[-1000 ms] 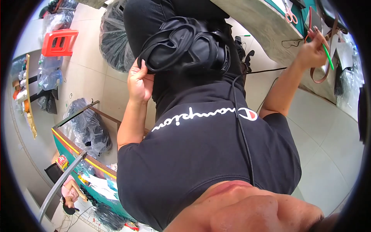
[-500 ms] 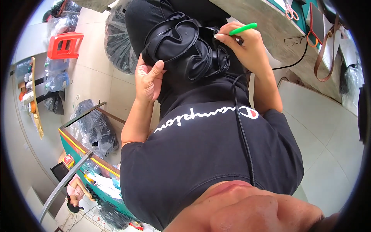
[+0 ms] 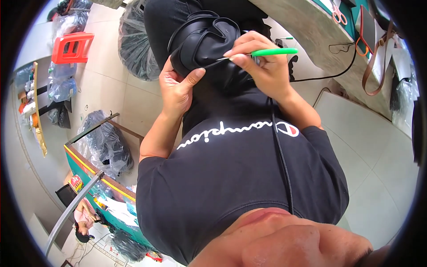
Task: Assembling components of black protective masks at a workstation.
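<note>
A soft black leather-like piece [image 3: 218, 38], with raised curving edges and folds, rests across my lap. My left hand [image 3: 178, 86] pinches its near left edge, thumb on top and fingers partly hidden beneath. In my right hand [image 3: 260, 62] is a slim pointed tool with a green handle [image 3: 278, 51]. Its thin metal tip [image 3: 221, 59] points left and meets the surface of the black piece, close to my left thumb. More black folds lie under my right hand, partly covered by it.
At the upper right, a worktable carries pink-handled scissors [image 3: 339, 15] and a brown strap [image 3: 371, 80]. A black cord [image 3: 324, 79] runs from it. Bagged dark material [image 3: 135, 44] stands left of my legs, beyond it a red stool [image 3: 72, 48]. Another person [image 3: 83, 220] sits at lower left.
My right hand has come down and left, bringing the green tool's tip onto the black piece near my left thumb. My left hand has shifted slightly right, and the piece has turned a little.
</note>
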